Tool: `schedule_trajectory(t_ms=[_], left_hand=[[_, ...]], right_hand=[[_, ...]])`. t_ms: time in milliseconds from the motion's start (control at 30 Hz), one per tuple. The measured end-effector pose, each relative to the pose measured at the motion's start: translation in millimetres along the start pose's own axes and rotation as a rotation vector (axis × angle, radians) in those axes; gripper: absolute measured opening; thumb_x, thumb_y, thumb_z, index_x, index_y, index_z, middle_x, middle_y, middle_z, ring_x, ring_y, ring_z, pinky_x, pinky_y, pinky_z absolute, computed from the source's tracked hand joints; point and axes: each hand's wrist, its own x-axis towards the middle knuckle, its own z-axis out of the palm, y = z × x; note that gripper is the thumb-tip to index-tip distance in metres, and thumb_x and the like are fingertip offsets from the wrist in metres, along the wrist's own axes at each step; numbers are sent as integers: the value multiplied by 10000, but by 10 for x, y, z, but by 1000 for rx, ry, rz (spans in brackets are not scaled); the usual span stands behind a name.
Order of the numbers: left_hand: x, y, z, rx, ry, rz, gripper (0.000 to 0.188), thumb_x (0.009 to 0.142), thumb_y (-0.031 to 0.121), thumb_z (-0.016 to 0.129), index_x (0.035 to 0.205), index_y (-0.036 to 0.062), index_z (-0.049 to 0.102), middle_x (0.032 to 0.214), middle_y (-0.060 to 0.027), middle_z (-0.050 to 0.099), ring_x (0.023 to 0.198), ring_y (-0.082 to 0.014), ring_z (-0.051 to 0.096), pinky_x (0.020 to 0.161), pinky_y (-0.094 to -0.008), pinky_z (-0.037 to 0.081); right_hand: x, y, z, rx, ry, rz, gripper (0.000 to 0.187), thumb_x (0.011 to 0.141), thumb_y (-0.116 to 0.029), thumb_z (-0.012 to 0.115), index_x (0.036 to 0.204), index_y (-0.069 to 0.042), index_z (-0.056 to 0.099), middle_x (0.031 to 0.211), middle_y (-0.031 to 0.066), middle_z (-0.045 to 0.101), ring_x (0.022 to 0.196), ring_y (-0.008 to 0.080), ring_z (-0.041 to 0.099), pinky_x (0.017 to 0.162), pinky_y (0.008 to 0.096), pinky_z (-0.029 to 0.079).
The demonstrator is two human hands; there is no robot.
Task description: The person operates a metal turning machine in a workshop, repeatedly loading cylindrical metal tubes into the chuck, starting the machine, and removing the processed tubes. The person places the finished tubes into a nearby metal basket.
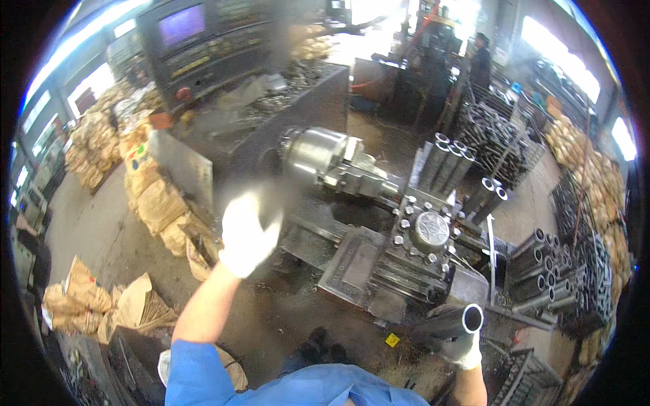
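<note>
My right hand, in a white glove, grips a short dark metal tube at the lower right, its bright ring-shaped end facing up and right. My left hand, also gloved in white, is raised over the floor to the left of the lathe. Motion smears its fingers and a dark patch beside them, so I cannot make out whether it holds anything. Beyond it is the lathe's steel chuck with its jaws toward the right. The square tool post, studded with bolts, stands on the carriage between my hands.
Several tubes stand upright behind the tool post, with another cluster of tubes at right. A control panel with a lit screen hangs upper left. Stacked sacks line the left side. A person stands far back.
</note>
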Motion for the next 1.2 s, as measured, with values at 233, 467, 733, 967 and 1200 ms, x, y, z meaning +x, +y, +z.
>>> schedule_trajectory(t_ms=[233,467,733,967,1200], left_hand=[[855,-1225,-259,495,170,-16,567,986,276,701,1485,35,584,1015,-190,743,911,-370,738,822,-456,588],[1980,-2197,-57,711,-144,-326,776,1027,344,558,1688,36,293,1087,-292,755,951,-433,765,862,-542,605],[2405,-2980,29,826,-322,-474,822,1045,279,505,1753,138,114,1263,-282,744,1087,-425,764,951,-540,592],[1492,-1304,-42,263,185,48,459,1039,236,665,1459,56,624,1177,-265,747,1045,-431,740,929,-484,588],[-784,498,113,-641,-708,-234,606,789,244,866,1314,9,675,1210,-207,733,1109,-382,731,975,-451,588]], right_hand=[[179,149,286,-189,-177,-218,374,659,-128,999,980,-63,818,1049,87,801,949,231,760,868,360,596],[38,-165,544,-59,70,27,364,714,-155,1001,989,-46,790,1001,75,811,883,175,767,847,338,612],[-42,-1,590,-415,14,21,579,697,-220,1025,1174,-54,742,1075,106,785,948,246,755,846,386,614],[48,145,637,-397,14,58,515,706,-215,1015,1125,-58,760,1029,90,805,898,222,777,813,354,620],[435,469,700,-255,-214,-183,412,824,-272,944,1118,-69,737,999,130,771,854,263,755,800,373,617]])
